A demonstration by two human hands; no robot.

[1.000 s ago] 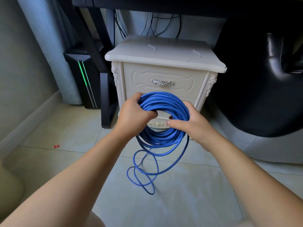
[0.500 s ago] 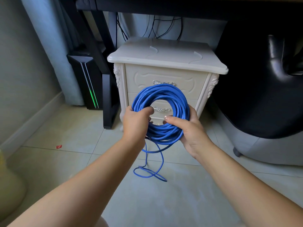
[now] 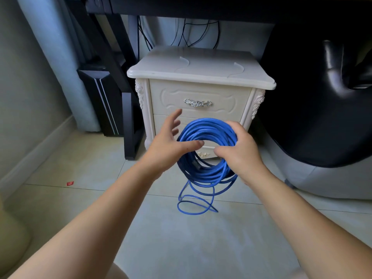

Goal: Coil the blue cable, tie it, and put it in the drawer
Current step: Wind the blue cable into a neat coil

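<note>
A blue cable (image 3: 207, 174) is wound into a thick coil held upright in front of a cream nightstand (image 3: 199, 91). My right hand (image 3: 239, 150) grips the coil's right side, fingers curled round the strands. My left hand (image 3: 171, 141) is beside the coil's left side with fingers spread; its thumb reaches across the coil's opening. A loose tail of cable (image 3: 195, 204) hangs from the coil and loops on the floor. The upper drawer (image 3: 169, 99) is closed, with a silver handle (image 3: 197, 103). The lower drawer is mostly hidden behind the coil.
A black desk leg (image 3: 130, 125) and a dark computer tower (image 3: 100, 101) stand left of the nightstand. A black chair (image 3: 322, 117) fills the right. Black wires (image 3: 181, 33) hang behind. A small red scrap (image 3: 70, 183) lies on the tiled floor.
My left hand has let go of the coil and opened, fingers spread. The coil has tipped and shifted right in my right hand. The hanging tail has swung lower and to the right.
</note>
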